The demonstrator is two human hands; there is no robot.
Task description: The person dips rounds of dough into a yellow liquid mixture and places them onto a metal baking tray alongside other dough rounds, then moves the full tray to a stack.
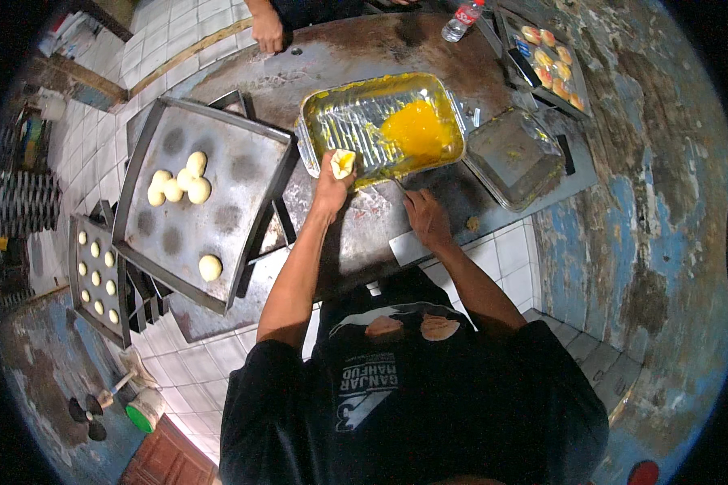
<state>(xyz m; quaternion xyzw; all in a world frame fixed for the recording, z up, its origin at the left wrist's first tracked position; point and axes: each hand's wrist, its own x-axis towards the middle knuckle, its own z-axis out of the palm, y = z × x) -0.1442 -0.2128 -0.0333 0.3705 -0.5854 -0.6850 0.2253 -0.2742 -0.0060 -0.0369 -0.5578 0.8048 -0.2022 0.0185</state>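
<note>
My left hand is closed around a flattened piece of pale dough with a yellow smear in its middle. It is over the near left edge of a shiny metal pan. A mound of smooth yellow filling lies in the pan's right half, with smears elsewhere. My right hand is at the pan's near edge, fingers curled around something thin that I cannot make out. On the left, a large dark baking tray holds several round dough balls, most clustered together and one apart near its front.
A smaller tray of dough balls is at the far left. Right of the pan lies a shallow glass-like dish. Beyond it are a tray of browned buns and a plastic bottle. Another person's hand rests at the table's far side.
</note>
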